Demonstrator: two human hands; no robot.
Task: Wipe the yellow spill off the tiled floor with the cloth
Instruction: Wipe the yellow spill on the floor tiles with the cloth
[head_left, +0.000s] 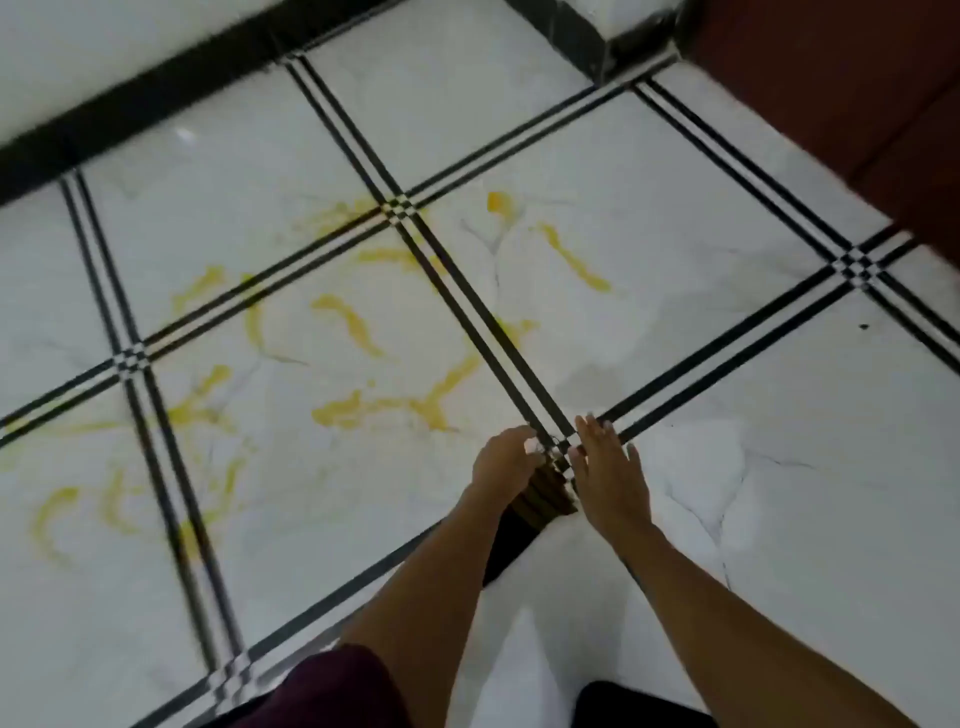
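The yellow spill is smeared in streaks and arcs over several white marble-look tiles, from the far left to a streak right of the black grout lines. My left hand is low in the middle, its fingers curled onto the upper end of a dark brown and black folded cloth. The cloth lies on the floor between my hands, just right of the nearest yellow streaks. My right hand is flat beside the cloth with its fingers spread, thumb close to it. The picture is blurred.
A black skirting strip and a white wall run along the far side. A dark red-brown panel stands at the top right, with a black marble corner beside it. My knees in dark clothing are at the bottom edge.
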